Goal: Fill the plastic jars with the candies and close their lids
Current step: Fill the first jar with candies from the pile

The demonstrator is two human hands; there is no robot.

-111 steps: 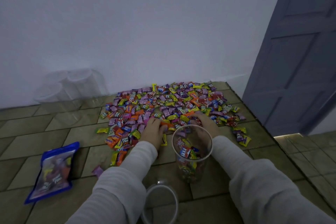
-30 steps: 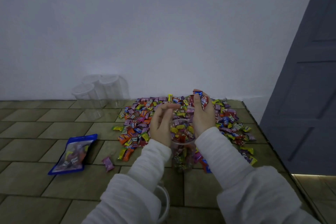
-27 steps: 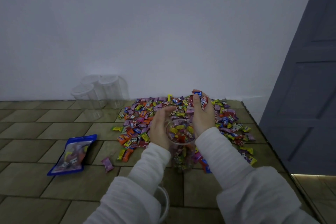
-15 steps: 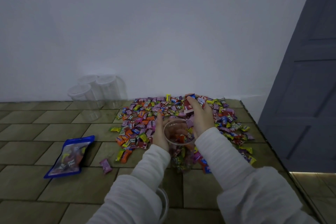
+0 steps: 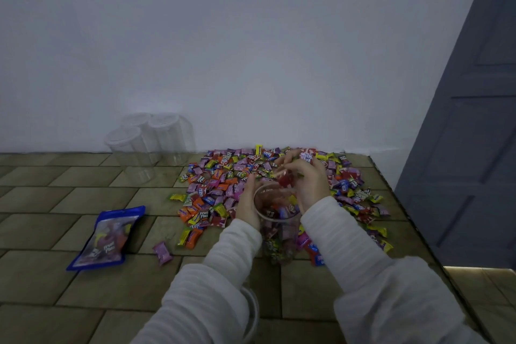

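— Where is your jar point(image 5: 279, 234) right now?

— It stands upright on the tiled floor point(image 5: 83, 198) at the near edge of the candy pile point(image 5: 223, 184), mouth uncovered and partly filled with wrapped sweets.

— And what are your hands doing?

— Your left hand point(image 5: 248, 204) lies against the jar's left rim; whether its fingers curl round the jar, I cannot tell. Your right hand point(image 5: 310, 184) hovers over the mouth, fingers curled round a few candies, a red one point(image 5: 286, 180) blurred just above the opening.

— What else lies around you?

— Three bare clear jars point(image 5: 150, 142) cluster by the wall on the left, lids on. A blue candy bag point(image 5: 107, 239) lies flat to the left, a stray pink sweet point(image 5: 162, 252) beside it. A clear round lid point(image 5: 252, 313) peeks out under your left sleeve. A grey door point(image 5: 469, 148) stands on the right.
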